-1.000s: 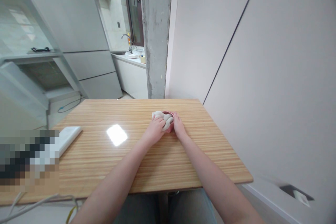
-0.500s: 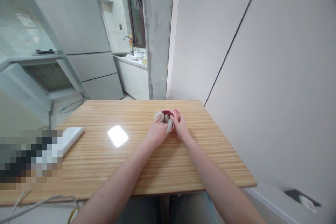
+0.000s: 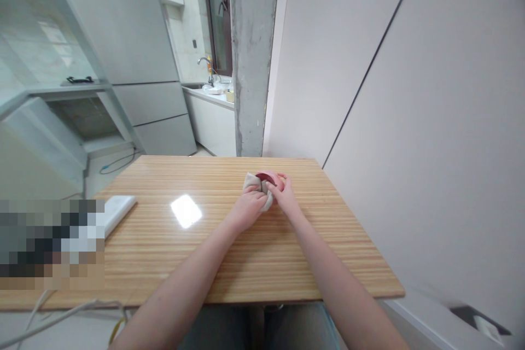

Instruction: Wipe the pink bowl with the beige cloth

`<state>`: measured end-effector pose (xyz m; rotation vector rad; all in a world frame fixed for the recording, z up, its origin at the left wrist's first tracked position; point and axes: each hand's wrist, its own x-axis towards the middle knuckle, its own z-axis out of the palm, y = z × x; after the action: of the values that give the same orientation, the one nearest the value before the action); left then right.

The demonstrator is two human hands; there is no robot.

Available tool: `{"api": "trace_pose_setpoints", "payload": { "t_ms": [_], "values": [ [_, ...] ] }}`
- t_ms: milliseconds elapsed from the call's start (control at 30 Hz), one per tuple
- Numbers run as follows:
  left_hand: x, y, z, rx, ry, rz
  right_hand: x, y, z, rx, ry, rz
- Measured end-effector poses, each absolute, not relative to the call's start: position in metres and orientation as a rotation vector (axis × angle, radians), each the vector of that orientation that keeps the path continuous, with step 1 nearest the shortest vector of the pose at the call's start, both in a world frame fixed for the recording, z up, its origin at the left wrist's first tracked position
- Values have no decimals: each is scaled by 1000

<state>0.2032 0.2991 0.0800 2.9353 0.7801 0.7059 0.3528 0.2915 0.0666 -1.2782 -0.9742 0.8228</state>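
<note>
Near the far middle of the wood-grain table (image 3: 213, 175), both my hands meet at a pink bowl (image 3: 270, 175) tipped so that its dark inside faces me. My right hand (image 3: 287, 196) grips the bowl's right side, thumb by the rim and fingers around the outside. A beige cloth (image 3: 251, 180) is bunched in my left hand (image 3: 248, 209), which presses it at the bowl's opening. Part of the cloth hangs below the rim on the near side. My left fingertips are partly hidden in its folds.
A white flat box-like thing (image 3: 118, 213) lies at the table's left, beside a pixelated patch. White cables (image 3: 77, 306) hang at the near left edge. A white wall panel (image 3: 410, 147) runs along the right. Beyond stand a fridge (image 3: 135, 38) and a sink counter (image 3: 213, 120).
The bowl has tilted slightly and its pink rim shows more. The cloth has shifted in my left hand, with its upper corner sticking up more. The camera view has moved slightly.
</note>
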Motion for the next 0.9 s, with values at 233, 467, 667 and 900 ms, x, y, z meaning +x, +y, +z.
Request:
{"api": "trace_pose_setpoints", "payload": {
  "t_ms": [233, 467, 667, 900],
  "values": [
    [211, 297, 80, 2904, 812, 853, 351, 288, 65, -1188, -898, 764],
    [206, 302, 71, 2908, 891, 907, 338, 277, 75, -1186, -1086, 711],
    [201, 299, 80, 3020, 697, 728, 362, 286, 73, -1259, -1026, 752],
    [207, 292, 82, 2968, 914, 838, 337, 283, 59, -1118, -864, 770]
  ]
}}
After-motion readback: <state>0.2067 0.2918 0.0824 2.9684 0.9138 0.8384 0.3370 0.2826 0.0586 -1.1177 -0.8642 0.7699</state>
